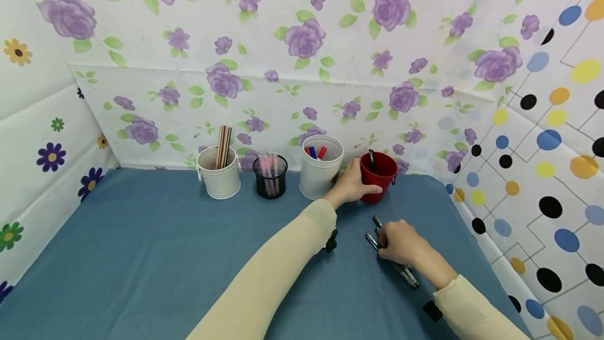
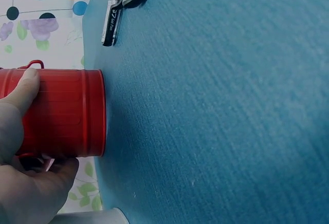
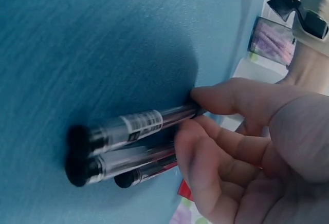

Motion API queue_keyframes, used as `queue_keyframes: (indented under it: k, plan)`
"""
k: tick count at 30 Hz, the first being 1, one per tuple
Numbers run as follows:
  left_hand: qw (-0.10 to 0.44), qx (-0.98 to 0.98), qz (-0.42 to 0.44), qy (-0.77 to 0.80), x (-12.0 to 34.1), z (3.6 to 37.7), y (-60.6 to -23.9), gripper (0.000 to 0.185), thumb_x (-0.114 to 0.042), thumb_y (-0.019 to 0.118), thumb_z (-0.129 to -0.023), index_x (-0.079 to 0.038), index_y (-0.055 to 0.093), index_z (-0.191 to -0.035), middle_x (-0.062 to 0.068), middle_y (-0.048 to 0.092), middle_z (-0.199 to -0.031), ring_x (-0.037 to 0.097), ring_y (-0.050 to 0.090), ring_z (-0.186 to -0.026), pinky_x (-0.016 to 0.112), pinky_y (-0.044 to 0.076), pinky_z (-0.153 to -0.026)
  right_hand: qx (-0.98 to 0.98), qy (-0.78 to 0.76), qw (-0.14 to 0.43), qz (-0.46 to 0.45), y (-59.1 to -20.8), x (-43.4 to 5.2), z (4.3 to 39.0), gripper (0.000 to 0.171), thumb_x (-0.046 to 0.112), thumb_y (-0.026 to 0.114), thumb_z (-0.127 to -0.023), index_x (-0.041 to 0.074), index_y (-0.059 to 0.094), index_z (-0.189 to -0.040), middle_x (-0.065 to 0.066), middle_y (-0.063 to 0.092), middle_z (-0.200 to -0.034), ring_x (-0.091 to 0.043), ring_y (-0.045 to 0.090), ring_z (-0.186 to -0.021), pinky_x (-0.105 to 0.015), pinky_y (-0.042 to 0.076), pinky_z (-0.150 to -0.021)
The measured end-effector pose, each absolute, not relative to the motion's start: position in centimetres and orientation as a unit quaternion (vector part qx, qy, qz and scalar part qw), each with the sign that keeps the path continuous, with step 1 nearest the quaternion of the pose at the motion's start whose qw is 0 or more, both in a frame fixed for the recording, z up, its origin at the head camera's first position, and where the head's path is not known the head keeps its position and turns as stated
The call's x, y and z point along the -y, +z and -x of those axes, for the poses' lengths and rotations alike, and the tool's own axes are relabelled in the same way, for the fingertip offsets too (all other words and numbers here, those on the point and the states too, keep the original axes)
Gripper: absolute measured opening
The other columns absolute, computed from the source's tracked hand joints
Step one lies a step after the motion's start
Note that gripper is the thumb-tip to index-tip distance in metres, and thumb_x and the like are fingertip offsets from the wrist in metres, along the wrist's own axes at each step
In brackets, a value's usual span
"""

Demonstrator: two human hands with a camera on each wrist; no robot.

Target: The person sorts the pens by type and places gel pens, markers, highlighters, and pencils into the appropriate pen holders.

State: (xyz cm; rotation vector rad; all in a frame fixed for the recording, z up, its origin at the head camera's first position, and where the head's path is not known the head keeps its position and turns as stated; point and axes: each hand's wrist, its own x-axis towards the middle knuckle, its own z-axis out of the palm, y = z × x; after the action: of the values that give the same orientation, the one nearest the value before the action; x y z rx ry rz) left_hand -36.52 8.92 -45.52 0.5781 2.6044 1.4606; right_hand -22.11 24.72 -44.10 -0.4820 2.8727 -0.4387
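Head view: left hand [image 1: 351,185] around red cup [image 1: 379,176] beside white pot [image 1: 321,168], right hand [image 1: 401,242] gripping pens [image 1: 406,272].

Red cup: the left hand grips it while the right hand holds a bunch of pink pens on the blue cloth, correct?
Not quite. The left hand does grip the red cup, but the pens in the right hand are clear-barrelled with black caps, not pink, as the right wrist view shows.

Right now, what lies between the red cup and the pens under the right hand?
Only bare blue cloth separates the red cup from the pens, as the head view shows.
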Motion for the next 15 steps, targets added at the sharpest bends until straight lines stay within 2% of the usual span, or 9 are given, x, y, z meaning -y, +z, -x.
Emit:
queue_keyframes:
  k: [6, 11, 15]
  plan:
    - [0.047, -0.852, -0.194, 0.484, -8.8, 36.6, -45.6, 0.09, -0.033, 0.085, -0.094, -0.009, 0.029, -0.162, 0.011, 0.042, -0.16, 0.027, 0.047, -0.144, 0.044, 0.05, -0.114, -0.958, -0.194, 0.103, 0.184, -43.3, -25.5, 22.2, 0.016, 0.008, 0.084, -0.087, 0.014, 0.07, -0.08, 0.003, 0.06, -0.068, -0.011, 0.055, -0.058, -0.03, 0.049, -0.057]
    - [0.047, -0.85, -0.198, 0.487, -8.8, 36.6, -45.6, 0.09, -0.032, 0.085, -0.094, -0.008, 0.03, -0.161, 0.012, 0.042, -0.159, 0.027, 0.048, -0.143, 0.044, 0.048, -0.115, -0.946, -0.239, 0.112, 0.189, -41.6, -26.5, 22.7, 0.01, 0.013, 0.082, -0.091, 0.013, 0.072, -0.089, 0.005, 0.065, -0.069, -0.011, 0.061, -0.057, -0.029, 0.053, -0.057]
    - [0.055, -0.853, -0.194, 0.482, -8.9, 36.9, -45.8, 0.09, -0.033, 0.085, -0.094, -0.009, 0.031, -0.161, 0.01, 0.043, -0.158, 0.025, 0.047, -0.143, 0.04, 0.046, -0.117, -0.941, -0.268, 0.091, 0.186, -39.7, -27.6, 23.5, 0.008, 0.017, 0.08, -0.095, 0.012, 0.074, -0.096, 0.005, 0.07, -0.076, -0.012, 0.066, -0.062, -0.03, 0.056, -0.06]
